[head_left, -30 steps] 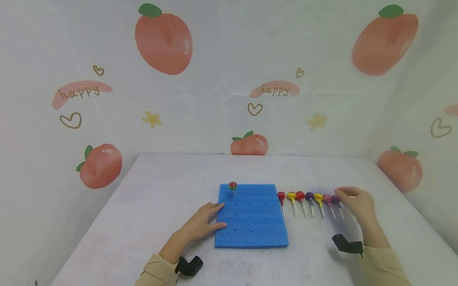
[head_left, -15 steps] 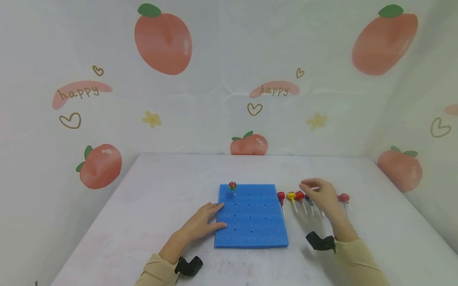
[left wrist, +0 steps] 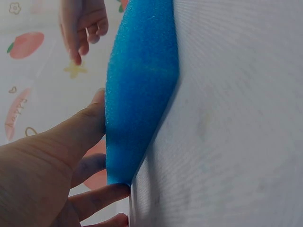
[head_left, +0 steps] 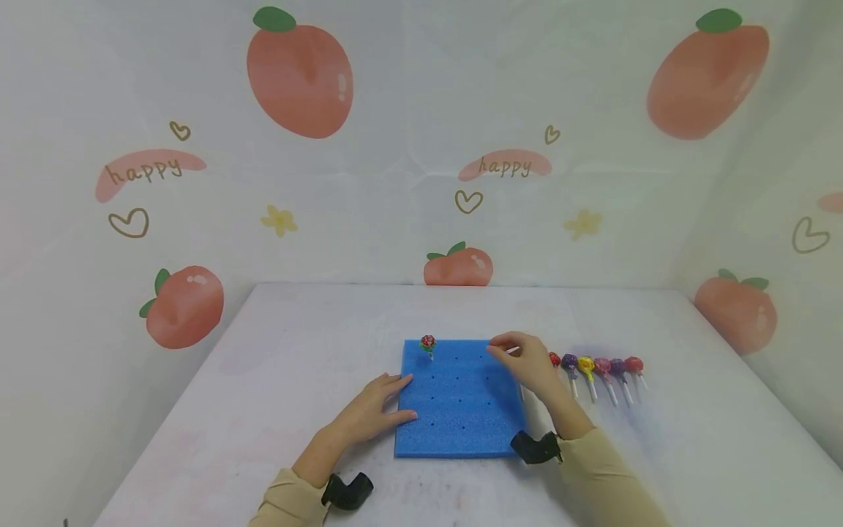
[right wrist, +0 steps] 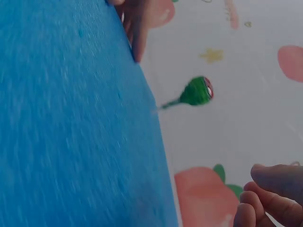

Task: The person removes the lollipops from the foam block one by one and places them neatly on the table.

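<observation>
A blue foam board (head_left: 448, 439) with rows of small holes lies on the table. My left hand (head_left: 369, 410) rests at its left edge, thumb and fingertips against the foam; in the left wrist view the fingers (left wrist: 97, 196) reach along its side. One lollipop (head_left: 428, 342) with a red and green wrapper stands upright in the board's far left corner. Over the far right corner hovers my right hand (head_left: 527, 359), its fingers loosely bent. No object shows between its thumb and fingertips in the right wrist view, where the standing lollipop (right wrist: 196, 91) is also seen.
Right of the board, several wrapped lollipops lie in a row, among them a purple one (head_left: 569, 361), a yellow one (head_left: 586, 363) and a red one (head_left: 634, 364) at the right end. My right hand hides the row's left end. A fruit-print cloth (head_left: 369, 219) hangs behind the table.
My right hand has moved left from the row's right end, passing above the lollipops, to the board's far right corner. The red end lollipop is now uncovered. The left hand has stayed still.
</observation>
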Demonstrator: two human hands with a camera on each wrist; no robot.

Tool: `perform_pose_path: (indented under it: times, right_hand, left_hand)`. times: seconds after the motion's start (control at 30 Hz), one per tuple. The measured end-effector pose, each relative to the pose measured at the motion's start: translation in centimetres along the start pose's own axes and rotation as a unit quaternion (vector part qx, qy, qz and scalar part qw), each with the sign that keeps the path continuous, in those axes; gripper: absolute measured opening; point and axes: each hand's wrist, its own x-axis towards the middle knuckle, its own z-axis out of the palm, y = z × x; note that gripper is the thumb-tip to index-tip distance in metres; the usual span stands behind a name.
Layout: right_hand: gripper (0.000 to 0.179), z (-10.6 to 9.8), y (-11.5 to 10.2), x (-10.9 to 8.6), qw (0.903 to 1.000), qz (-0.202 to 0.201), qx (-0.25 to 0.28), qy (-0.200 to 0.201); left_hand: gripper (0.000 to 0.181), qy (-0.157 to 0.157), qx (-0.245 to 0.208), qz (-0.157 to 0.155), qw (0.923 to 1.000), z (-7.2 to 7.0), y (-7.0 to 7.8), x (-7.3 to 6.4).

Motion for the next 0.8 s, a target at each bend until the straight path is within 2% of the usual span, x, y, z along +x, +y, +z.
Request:
perform_pose_path:
  times: [0.33,0.53,0.8]
  right_hand:
    - [0.019,4.0,-0.5,0.8,0.9980,-0.043,0.035,-0.030]
    - [0.021,5.9,-1.0,1.2,0.9967,-0.043,0.047,-0.050]
    - [0.029,7.5,-1.3,1.8,0.9936,-0.019,0.085,-0.071]
  left_hand:
    - [0.068,-0.001,0.003,-0.006,1.0000,0.0,0.1,0.0]
    - [0.068,-0.001,0.004,-0.008,1.0000,0.0,0.1,0.0]
    - [0.067,-0.001,0.007,-0.002,1.0000,0.0,0.0,0.1]
